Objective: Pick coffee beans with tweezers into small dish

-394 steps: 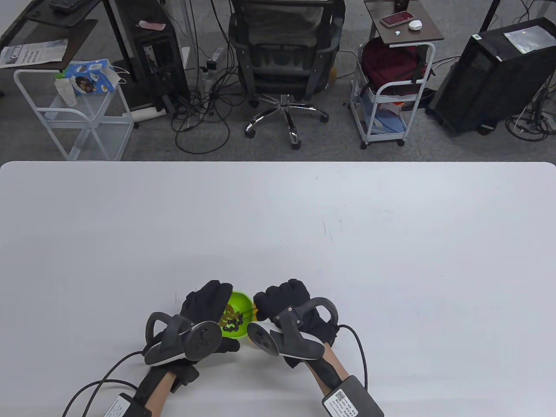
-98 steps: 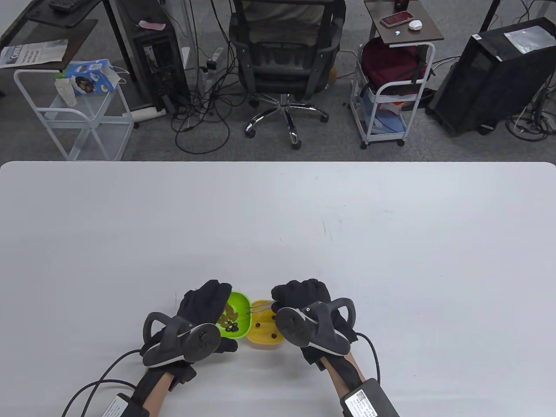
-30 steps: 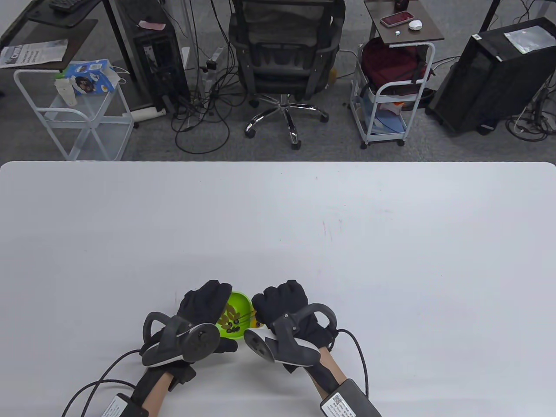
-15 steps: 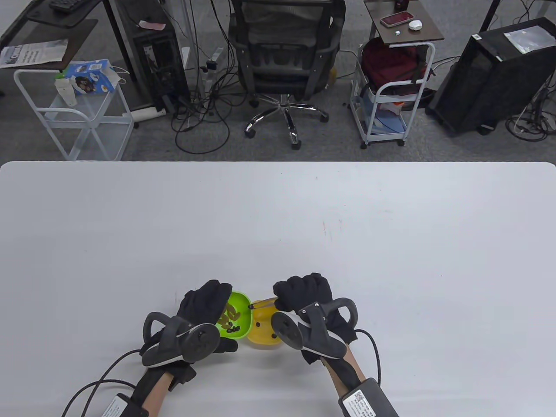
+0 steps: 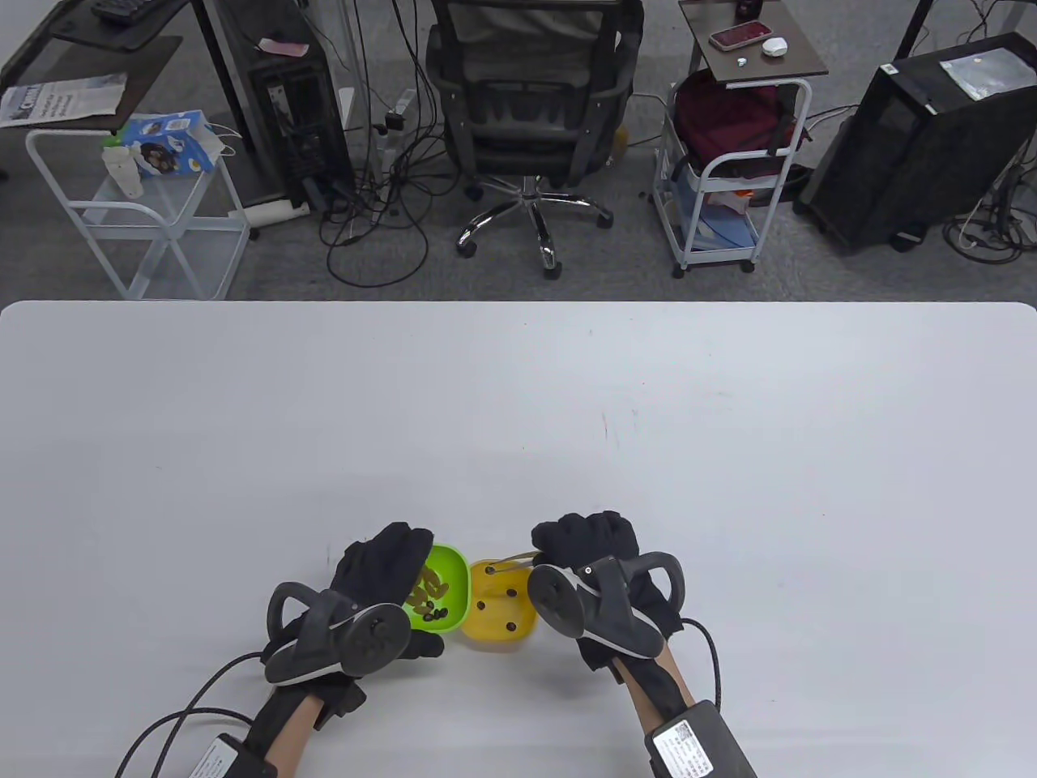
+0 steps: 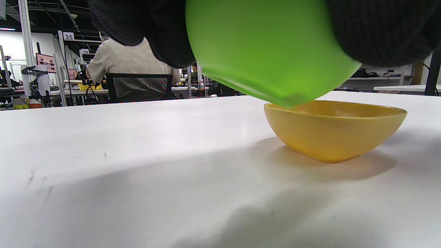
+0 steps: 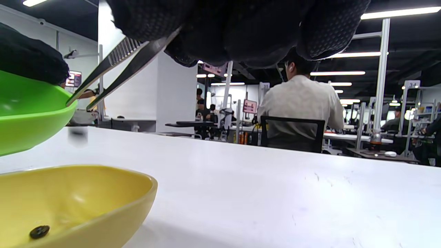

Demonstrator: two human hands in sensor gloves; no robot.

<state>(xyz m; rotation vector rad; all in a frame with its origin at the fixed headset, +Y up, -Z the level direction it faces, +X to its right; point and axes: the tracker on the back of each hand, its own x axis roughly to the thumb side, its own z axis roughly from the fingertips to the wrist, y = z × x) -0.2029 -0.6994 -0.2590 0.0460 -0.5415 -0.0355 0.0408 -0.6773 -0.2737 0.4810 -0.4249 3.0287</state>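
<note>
The right hand (image 5: 587, 545) pinches the tweezers (image 7: 117, 67), tips parted over the yellow dish (image 5: 501, 609), a bean (image 7: 78, 135) falling, while the left hand (image 5: 381, 567) grips the green bowl (image 5: 441, 587) at nine o'clock; the beans look light, hard, slippery, best nipped across their middle.

Beyond the fingers we see an office chair (image 5: 531, 105), two white carts (image 5: 138, 211) (image 5: 725, 174) and a computer tower (image 5: 919, 134).

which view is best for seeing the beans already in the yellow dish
The table view: it looks down into the yellow dish, showing the beans on its floor. The right wrist view catches only one bean over the rim; the left wrist view shows only the dish's outside.
</note>
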